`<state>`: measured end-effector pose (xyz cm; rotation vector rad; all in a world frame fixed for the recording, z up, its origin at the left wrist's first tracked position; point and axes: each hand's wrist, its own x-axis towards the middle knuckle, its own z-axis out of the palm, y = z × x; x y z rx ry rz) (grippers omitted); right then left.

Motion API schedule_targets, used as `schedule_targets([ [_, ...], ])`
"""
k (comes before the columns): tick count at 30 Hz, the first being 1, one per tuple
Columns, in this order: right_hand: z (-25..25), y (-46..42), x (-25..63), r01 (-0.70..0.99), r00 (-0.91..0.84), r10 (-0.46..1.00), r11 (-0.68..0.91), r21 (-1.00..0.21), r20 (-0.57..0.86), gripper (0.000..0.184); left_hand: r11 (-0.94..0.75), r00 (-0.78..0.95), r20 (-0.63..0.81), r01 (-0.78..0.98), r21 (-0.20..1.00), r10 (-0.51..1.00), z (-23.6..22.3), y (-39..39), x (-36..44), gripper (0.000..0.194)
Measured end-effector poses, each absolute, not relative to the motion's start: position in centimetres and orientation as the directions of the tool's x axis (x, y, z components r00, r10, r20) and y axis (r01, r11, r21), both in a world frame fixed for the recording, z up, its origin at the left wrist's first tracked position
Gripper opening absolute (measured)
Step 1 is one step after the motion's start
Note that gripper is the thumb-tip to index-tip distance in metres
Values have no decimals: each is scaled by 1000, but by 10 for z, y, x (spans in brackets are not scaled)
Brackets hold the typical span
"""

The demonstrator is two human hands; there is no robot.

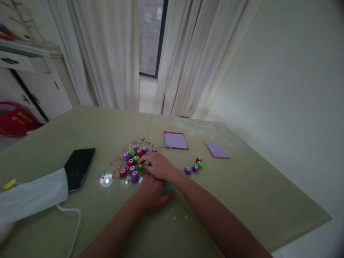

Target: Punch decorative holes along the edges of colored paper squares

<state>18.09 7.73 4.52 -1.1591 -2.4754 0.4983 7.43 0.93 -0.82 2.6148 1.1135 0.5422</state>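
My right hand (pixel 158 165) crosses over my left and reaches into a cluster of red, purple and green blocks with eye designs. Its thumb and forefinger are closed around a green eye block (pixel 140 166) at the cluster's right side. Below it, my left hand (pixel 152 190) rests low over the table; its thumb points right, while the other fingers are hidden. A teal piece (pixel 170 187), partly covered, shows by the left thumb. In the cluster are a red block (pixel 123 172) and a purple block (pixel 134 176). Small colourful bits (pixel 119 157) lie scattered around them.
Several more eye blocks (pixel 195 168) sit to the right. Two purple cards with red edges, a nearer-centre card (pixel 176 140) and a right card (pixel 217 150), lie farther back. At left are a black phone (pixel 80 166), a white sheet (pixel 34 195) and a white cable (pixel 79 218).
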Motion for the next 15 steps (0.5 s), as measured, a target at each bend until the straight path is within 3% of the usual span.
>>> schedule_targets([
  [4, 45, 74, 218, 808, -363, 916, 400, -433, 168, 9, -718, 669, 277, 583, 380, 689, 1, 9, 74, 47],
  [8, 39, 50, 263, 902, -109, 986, 153, -404, 129, 15, -700, 668, 247, 583, 412, 702, 2, 11, 75, 55],
  [15, 22, 5, 299, 846, -189, 950, 287, -449, 250, 25, -655, 595, 274, 668, 353, 755, -12, 14, 74, 53],
])
